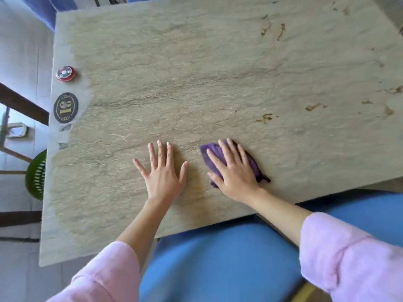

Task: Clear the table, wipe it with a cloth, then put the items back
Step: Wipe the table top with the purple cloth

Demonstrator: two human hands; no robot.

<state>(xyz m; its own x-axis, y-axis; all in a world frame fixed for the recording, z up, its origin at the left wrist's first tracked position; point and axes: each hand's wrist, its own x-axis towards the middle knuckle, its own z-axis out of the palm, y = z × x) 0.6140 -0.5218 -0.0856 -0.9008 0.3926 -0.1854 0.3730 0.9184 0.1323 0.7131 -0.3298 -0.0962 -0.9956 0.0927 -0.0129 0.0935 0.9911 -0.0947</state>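
Head view: table [196, 73] mostly cleared, wiping underway. Right hand [234, 171] flat, fingers spread, pressing cloth [210, 150]. Left hand [163, 171] splayed, bare. Brown stains [313, 106] remain; items not returned.

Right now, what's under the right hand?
A bunched purple cloth lies under the right hand, pressed flat onto the table. The cloth's middle and the tabletop beneath it are covered, so any stains there can't be seen.

Stone-look table [196, 73]: purple cloth [214, 152], call button [65, 73], number plaque [65, 107].
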